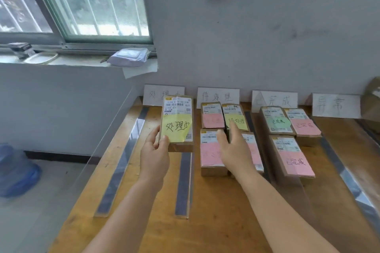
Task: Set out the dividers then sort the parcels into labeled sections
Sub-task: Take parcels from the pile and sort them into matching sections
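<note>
My left hand [155,151] grips the near end of a brown parcel with a yellow note [177,123], held above the leftmost section. My right hand [233,145] hovers with fingers spread over the second section, above several parcels with pink notes [210,154] and a yellow-noted one [236,121]. The third section holds parcels with a green note [277,121] and pink notes [296,162]. White label cards [163,94] [218,95] [274,99] [336,105] lean on the wall behind each section. Clear dividers with dark base strips [183,183] [121,162] separate the sections.
The wooden table [205,222] ends at its left edge above a grey floor. A blue water jug [16,170] lies on the floor. A white packet [129,57] sits on the windowsill. A brown box [372,98] stands at the far right. The rightmost section has bare wood.
</note>
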{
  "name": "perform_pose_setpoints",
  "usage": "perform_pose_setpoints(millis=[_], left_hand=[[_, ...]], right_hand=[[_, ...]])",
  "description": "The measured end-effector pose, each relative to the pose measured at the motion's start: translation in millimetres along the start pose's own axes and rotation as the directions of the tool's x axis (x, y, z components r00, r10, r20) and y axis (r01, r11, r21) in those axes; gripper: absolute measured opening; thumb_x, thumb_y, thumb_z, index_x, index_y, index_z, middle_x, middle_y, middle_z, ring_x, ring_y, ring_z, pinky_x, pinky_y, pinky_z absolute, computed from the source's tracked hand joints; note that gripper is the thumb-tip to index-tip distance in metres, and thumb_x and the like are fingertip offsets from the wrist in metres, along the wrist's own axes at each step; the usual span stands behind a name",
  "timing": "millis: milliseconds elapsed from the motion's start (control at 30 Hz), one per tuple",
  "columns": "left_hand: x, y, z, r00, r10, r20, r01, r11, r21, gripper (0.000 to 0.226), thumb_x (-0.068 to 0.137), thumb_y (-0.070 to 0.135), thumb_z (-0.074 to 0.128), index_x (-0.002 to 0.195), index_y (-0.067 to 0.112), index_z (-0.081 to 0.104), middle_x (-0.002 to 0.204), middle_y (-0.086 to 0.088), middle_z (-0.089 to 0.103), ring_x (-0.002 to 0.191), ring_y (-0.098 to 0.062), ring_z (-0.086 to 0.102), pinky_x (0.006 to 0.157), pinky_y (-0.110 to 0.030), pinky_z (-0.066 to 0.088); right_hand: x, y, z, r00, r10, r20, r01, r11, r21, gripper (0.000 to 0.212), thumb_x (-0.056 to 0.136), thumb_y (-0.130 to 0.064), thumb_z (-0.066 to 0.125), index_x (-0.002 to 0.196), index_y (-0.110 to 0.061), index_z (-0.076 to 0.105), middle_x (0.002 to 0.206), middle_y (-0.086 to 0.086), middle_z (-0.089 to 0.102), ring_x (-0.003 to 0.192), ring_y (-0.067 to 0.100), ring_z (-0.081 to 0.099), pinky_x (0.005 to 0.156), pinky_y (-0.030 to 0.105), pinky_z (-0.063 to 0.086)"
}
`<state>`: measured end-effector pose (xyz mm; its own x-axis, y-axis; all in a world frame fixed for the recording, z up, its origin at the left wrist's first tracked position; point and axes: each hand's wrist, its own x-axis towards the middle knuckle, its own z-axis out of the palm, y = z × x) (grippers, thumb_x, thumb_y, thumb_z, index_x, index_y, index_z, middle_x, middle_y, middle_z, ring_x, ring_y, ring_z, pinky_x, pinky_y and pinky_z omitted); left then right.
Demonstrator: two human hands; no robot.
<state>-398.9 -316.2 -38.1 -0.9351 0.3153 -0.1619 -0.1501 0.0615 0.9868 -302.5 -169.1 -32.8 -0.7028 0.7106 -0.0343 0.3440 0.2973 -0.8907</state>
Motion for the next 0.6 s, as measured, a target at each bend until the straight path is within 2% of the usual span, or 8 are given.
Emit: perform_pose_setpoints(millis=[67, 133, 200, 267, 333, 400, 500, 600], left_hand=[[8.8, 1.4, -9.4, 1.000, 0.005, -0.026, -0.005, 1.000, -0.006, 0.037, 0.102, 0.020, 0.044, 0.135, 0.036, 0.046, 0.112, 0.006, 0.066, 0.106, -0.011, 0.062, 0.078, -0.024, 0.050], [18.3, 2.4, -19.1, 0.999, 0.001, -0.047, -0.001, 1.000, -0.003, 0.031, 0.102, 0.019, 0.044, 0.127, 0.038, 0.047, 0.105, 0.008, 0.067, 0.099, -0.009, 0.064, 0.070, -0.019, 0.047], [29.6, 1.7, -28.9, 0.998, -0.019, -0.066, 0.020, 1.000, 0.005, 0.028, 0.102, 0.018, 0.044, 0.122, 0.038, 0.047, 0.102, 0.006, 0.069, 0.096, -0.010, 0.065, 0.066, -0.019, 0.047], [42.5, -0.9, -38.2, 0.996, -0.049, -0.080, 0.052, 0.998, 0.030, 0.025, 0.102, 0.019, 0.044, 0.121, 0.036, 0.045, 0.102, 0.001, 0.070, 0.095, -0.013, 0.066, 0.062, -0.019, 0.047], [58.4, -6.7, -46.4, 0.993, -0.071, -0.093, 0.078, 0.994, 0.075, 0.024, 0.102, 0.020, 0.043, 0.122, 0.032, 0.044, 0.103, 0.001, 0.070, 0.093, -0.011, 0.066, 0.060, -0.020, 0.047], [76.6, -14.8, -52.2, 0.991, -0.078, -0.106, 0.092, 0.986, 0.136, 0.026, 0.102, 0.021, 0.042, 0.126, 0.029, 0.044, 0.105, 0.001, 0.069, 0.092, -0.010, 0.065, 0.064, -0.025, 0.050], [107.7, -25.2, -55.5, 0.988, -0.080, -0.130, 0.111, 0.960, 0.258, 0.034, 0.101, 0.021, 0.042, 0.134, 0.027, 0.045, 0.115, -0.001, 0.063, 0.098, -0.015, 0.062, 0.080, -0.039, 0.055], [141.4, -34.4, -59.4, 0.986, -0.057, -0.155, 0.120, 0.891, 0.439, 0.040, 0.100, 0.020, 0.043, 0.140, 0.022, 0.045, 0.130, -0.007, 0.051, 0.115, -0.025, 0.053, 0.097, -0.045, 0.047]], right_hand=[[-7.6, -30.2, 19.7, 0.989, -0.085, 0.119, 0.082, 0.996, 0.030, 0.059, 0.102, -0.037, 0.041, 0.154, -0.027, 0.015, 0.158, -0.012, 0.021, 0.145, 0.007, 0.019, 0.106, 0.021, 0.018], [-9.1, -47.2, 46.6, 0.967, -0.111, 0.229, 0.107, 0.994, 0.029, 0.062, 0.101, -0.036, 0.044, 0.154, -0.028, 0.013, 0.153, -0.018, 0.026, 0.136, -0.001, 0.024, 0.106, 0.021, 0.024], [-6.1, -56.0, 75.8, 0.950, -0.089, 0.300, 0.093, 0.996, 0.001, 0.059, 0.101, -0.031, 0.045, 0.153, -0.029, 0.016, 0.146, -0.018, 0.035, 0.117, -0.004, 0.032, 0.092, 0.013, 0.032], [2.1, -57.7, 102.5, 0.947, -0.079, 0.310, 0.090, 0.996, -0.021, 0.054, 0.100, -0.026, 0.046, 0.149, -0.030, 0.024, 0.146, -0.014, 0.038, 0.113, -0.001, 0.038, 0.075, 0.006, 0.035], [13.6, -54.9, 124.0, 0.950, -0.052, 0.309, 0.062, 0.998, -0.023, 0.053, 0.098, -0.022, 0.046, 0.147, -0.028, 0.028, 0.147, -0.012, 0.039, 0.123, 0.007, 0.042, 0.080, 0.010, 0.041], [26.5, -52.1, 141.8, 0.953, -0.013, 0.304, 0.032, 0.998, -0.058, 0.052, 0.096, -0.020, 0.047, 0.145, -0.027, 0.031, 0.145, -0.011, 0.041, 0.126, 0.014, 0.045, 0.089, 0.020, 0.044], [44.5, -50.0, 162.1, 0.953, 0.026, 0.303, 0.000, 0.996, -0.086, 0.042, 0.093, -0.015, 0.046, 0.132, -0.030, 0.040, 0.139, -0.010, 0.047, 0.115, 0.013, 0.050, 0.088, 0.028, 0.048], [60.9, -49.0, 178.1, 0.939, 0.082, 0.335, -0.052, 0.994, -0.097, 0.053, 0.096, -0.012, 0.044, 0.144, -0.028, 0.032, 0.142, -0.009, 0.043, 0.118, 0.015, 0.048, 0.087, 0.023, 0.041]])
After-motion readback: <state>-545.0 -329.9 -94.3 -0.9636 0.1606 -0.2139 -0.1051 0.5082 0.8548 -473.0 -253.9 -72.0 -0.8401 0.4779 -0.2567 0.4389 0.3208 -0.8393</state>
